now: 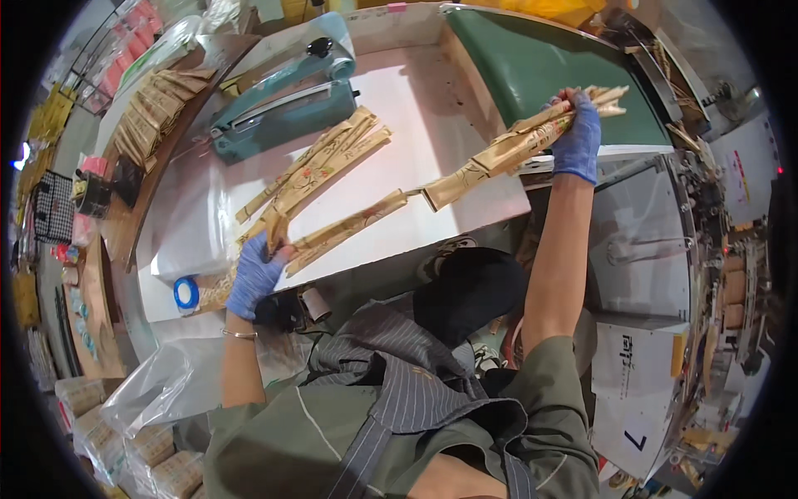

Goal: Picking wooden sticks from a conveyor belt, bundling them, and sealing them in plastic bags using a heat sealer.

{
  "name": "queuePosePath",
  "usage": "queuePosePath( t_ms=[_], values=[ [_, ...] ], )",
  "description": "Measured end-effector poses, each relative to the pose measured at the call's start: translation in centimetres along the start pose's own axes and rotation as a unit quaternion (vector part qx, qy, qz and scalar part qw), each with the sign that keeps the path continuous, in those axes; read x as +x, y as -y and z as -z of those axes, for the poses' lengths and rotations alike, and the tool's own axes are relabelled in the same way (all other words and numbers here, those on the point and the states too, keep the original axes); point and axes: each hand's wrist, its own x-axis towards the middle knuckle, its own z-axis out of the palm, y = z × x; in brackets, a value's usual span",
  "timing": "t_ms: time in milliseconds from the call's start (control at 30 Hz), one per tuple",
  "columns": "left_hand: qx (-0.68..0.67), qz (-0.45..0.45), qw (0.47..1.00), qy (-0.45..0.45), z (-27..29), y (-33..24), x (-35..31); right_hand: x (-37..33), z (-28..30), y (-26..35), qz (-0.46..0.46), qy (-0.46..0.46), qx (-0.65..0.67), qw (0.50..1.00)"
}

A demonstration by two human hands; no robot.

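At the far left, a fanned stack of flat brown paper packets (pixel 150 116) lies on a curved brown wooden shelf (pixel 184 116), and a roll of bright blue tape (pixel 186 292) stands at the near corner of the white worktop (pixel 416 91). Just beside it, the left hand (pixel 256 279), in a blue-grey knit glove, curls its fingers and thumb closed around the near end of a long, narrow tan paper strip (pixel 349 228) that slants up to the right. Beyond lie several flat tan paper sleeves with printed flowers (pixel 320 176), near a teal benchtop sealing machine (pixel 316 112). Farther right, the right hand (pixel 576 137), gloved alike, grips a bundle of tan printed sleeves (pixel 499 158) near its far end, above the worktop's right side and a dark green panel (pixel 540 62). The sleeves look light, fairly stiff lengthwise yet easily creased, perhaps a little slippery against each other; a gentle, full-width hold near the ends should suit them. Whether strip and bundle touch, I cannot tell.
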Motion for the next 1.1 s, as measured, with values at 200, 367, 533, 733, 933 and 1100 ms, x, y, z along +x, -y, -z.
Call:
queuePosePath(
  t_ms=[200,367,533,733,933,1100],
  values=[
    [0.429,-0.065,0.882,-0.186,0.3,7.2,0.5,-2.6,-6.8,-4.0,0.098,0.073,-0.364,0.923],
    [0.412,0.004,0.911,-0.013,-8.4,1.9,1.7,-0.9,-4.3,-12.4,0.122,0.146,-0.737,0.649],
    [0.421,0.003,0.890,-0.177,-11.5,2.5,8.6,-3.2,3.2,-16.3,0.012,0.139,-0.849,0.509],
    [-0.152,0.125,0.975,0.104,-22.2,-5.7,17.5,-6.9,5.2,-8.5,-0.063,0.187,-0.662,0.723],
    [0.128,-0.153,0.980,-0.016,-24.8,-4.0,24.7,-17.8,15.3,-5.2,0.193,-0.035,-0.459,0.866],
    [0.067,-0.311,0.948,-0.028,-33.5,-14.3,5.7,-24.0,45.4,-13.2,-0.059,-0.438,-0.556,0.704]
  ],
)
